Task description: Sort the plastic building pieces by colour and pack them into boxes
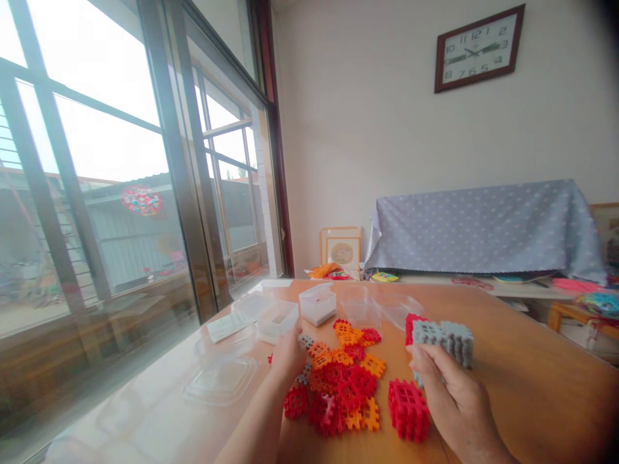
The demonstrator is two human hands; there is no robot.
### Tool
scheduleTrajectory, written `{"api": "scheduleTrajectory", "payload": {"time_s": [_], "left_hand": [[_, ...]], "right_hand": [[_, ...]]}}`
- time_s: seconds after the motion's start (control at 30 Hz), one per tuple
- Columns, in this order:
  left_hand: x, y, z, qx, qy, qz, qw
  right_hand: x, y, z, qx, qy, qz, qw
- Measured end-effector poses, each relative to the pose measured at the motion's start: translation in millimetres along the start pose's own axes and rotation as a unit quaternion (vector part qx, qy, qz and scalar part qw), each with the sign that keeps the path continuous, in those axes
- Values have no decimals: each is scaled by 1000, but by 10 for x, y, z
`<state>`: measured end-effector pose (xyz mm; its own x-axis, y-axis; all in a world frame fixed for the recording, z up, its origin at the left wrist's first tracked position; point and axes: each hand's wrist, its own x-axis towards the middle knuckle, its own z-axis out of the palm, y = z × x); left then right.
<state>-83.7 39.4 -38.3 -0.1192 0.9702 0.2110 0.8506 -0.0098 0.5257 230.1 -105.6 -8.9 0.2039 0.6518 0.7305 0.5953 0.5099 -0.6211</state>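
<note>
My left hand (289, 356) is at the left edge of a loose pile of plastic interlocking tiles, its fingers curled and partly hidden. A grey interlocking tile (305, 340) shows at its fingertips. Another grey tile (304, 374) lies just below that hand. My right hand (452, 383) is closed on the near left corner of a stack of grey interlocking tiles (442, 341), thumb on top. A red tile (414, 325) stands against the far left of this stack. Nearer me, a stack of red tiles (409, 409) sits left of my right hand. Red and orange tiles (345, 377) lie jumbled between my hands.
Clear plastic boxes (316, 309) stand toward the table's far side. A transparent lid (225, 380) lies to the left, near a paper slip (231, 326). Windows (111, 161) line the left. Beyond the wooden table (512, 361) is a cloth-covered object (474, 232).
</note>
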Motion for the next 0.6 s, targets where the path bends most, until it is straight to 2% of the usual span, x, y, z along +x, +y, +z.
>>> {"api": "scheduleTrajectory", "payload": {"time_s": [0.13,0.3,0.6], "left_hand": [[-28,18,49,67,-13,18,998],[-12,55,73,107,-14,1,994],[49,41,24,61,11,-15,998]], "right_hand": [[-12,9,10,-5,-6,2,1000],[-22,28,12,-6,-10,23,1000],[-18,21,1,-28,3,47,999]]}}
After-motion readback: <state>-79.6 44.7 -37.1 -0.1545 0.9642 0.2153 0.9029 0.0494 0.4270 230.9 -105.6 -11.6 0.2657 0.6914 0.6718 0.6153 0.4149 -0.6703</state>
